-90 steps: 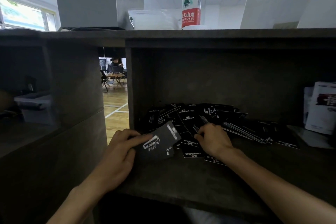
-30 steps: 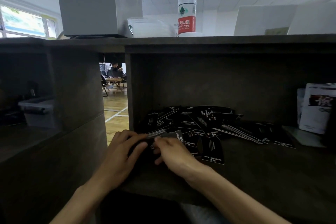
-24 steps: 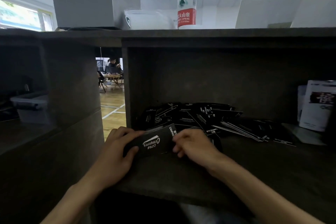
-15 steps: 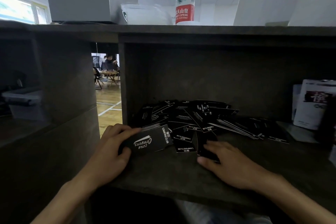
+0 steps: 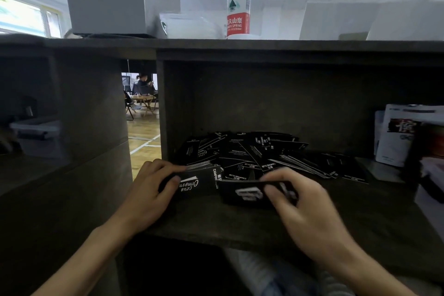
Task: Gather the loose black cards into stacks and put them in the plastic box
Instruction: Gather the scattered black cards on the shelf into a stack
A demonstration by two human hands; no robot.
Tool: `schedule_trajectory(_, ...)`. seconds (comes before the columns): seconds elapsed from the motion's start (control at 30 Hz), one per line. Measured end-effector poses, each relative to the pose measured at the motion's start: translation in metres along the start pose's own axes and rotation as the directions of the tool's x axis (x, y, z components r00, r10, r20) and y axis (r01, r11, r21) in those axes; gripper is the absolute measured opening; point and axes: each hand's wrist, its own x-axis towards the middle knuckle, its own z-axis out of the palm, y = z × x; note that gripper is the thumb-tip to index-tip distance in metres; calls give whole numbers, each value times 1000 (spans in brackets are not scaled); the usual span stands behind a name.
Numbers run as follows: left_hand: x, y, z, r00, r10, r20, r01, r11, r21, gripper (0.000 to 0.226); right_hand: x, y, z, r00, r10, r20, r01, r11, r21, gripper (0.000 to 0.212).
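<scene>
**Two hands, two bundles of black cards, at the front of the dark shelf**

Left hand (image 5: pixel 153 190) closed around a squared stack of cards (image 5: pixel 199 181), fingers curled over the far edge and thumb pressed on the white-lettered top face; stack resting on the shelf floor (image 5: pixel 240 223), at the left end of the loose pile (image 5: pixel 259 154). Right hand (image 5: pixel 310 209) pinching a second bundle of cards (image 5: pixel 245 193), thumb on the printed face and fingers behind; bundle blurred, tilted with its face toward the camera, just right of the left hand's stack and nearly touching it. Whether its lower edge meets the shelf floor, cannot tell.

Behind both bundles, many loose cards fanned and overlapping across the shelf floor, spreading from the left wall of the compartment toward the right, none squared up.

Right of the pile, white printed packets (image 5: pixel 403 134) standing upright near the right side of the compartment.

Left of the pile, beyond the divider and a gap showing a wood floor, a plastic box (image 5: pixel 36 137) with a pale lid, sitting in the neighbouring compartment; contents not discernible.

Above the pile, on the top board: a water bottle (image 5: pixel 238 2) with a red label, upright, beside a clear plastic container (image 5: pixel 189 25); nothing discernible inside that container.
</scene>
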Motion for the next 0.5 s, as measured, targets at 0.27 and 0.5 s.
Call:
schedule_trajectory(0.27,1,3,0,1000,-13,1,13,999,45,37,54,16,96,940,271,207,-257,962,-91,16)
schedule_trajectory(0.5,-1,-3,0,1000,17,2,-18,999,33,44,51,36,35,880,310,359,-133,888,-440,60)
